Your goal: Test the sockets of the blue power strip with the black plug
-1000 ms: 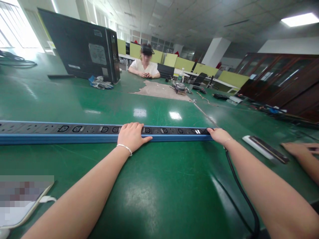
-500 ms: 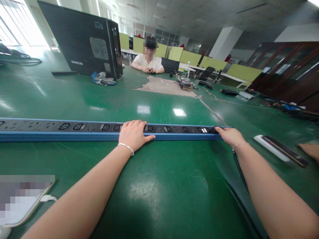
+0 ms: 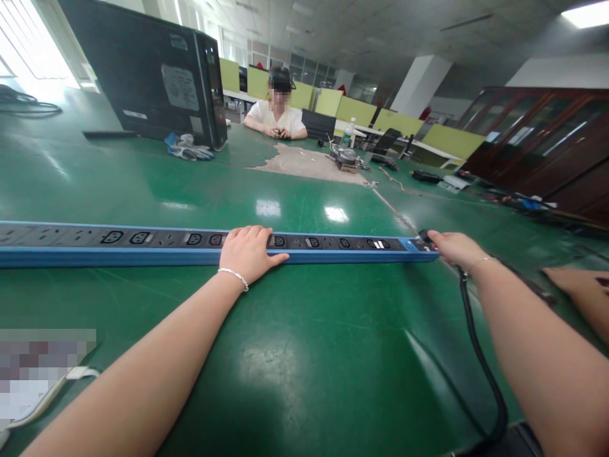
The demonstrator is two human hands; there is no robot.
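A long blue power strip (image 3: 333, 255) with a row of black sockets lies across the green table. My left hand (image 3: 247, 252) is draped over its middle, fingers over the far edge and thumb along the near side, gripping it. At the strip's right end my right hand (image 3: 454, 249) is closed on a black plug (image 3: 425, 236), which shows just past the fingertips. From beneath that hand a thick black cord (image 3: 478, 346) loops down toward the bottom edge. Whether the plug touches the strip's end cannot be made out.
A black computer case (image 3: 147, 79) stands at the back left beside gloves (image 3: 188, 147). A person (image 3: 276, 117) sits across the table (image 3: 304, 355). Another person's hand (image 3: 571, 282) is at the right. A blurred-out device (image 3: 42, 374) lies front left.
My right hand has moved right with the black plug, uncovering the strip's blue end section. More of the cord shows. My left hand stays on the strip; the view has shifted slightly.
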